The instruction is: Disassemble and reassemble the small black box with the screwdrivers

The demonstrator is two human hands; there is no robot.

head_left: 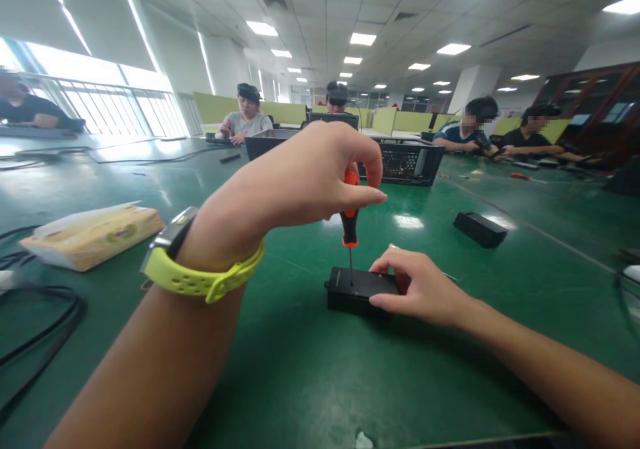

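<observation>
Yellow watchband (pixel 200 279) nearest; left grip (pixel 300 179) clenched round upright screwdriver (pixel 349 225), right grip (pixel 420 289) clasping black box (pixel 345 295) below; best kept plumb.

— What's along the left edge of the green counter (pixel 300 382)?
— A pale yellow soft tissue packet (pixel 95 235), with black cables (pixel 45 332) looped near it.
— And toward the right edge?
— A flat black rectangular box (pixel 480 229). Black latticed plastic crates (pixel 407 162) stand further back, and seated people (pixel 245 121) line the far edge.
</observation>
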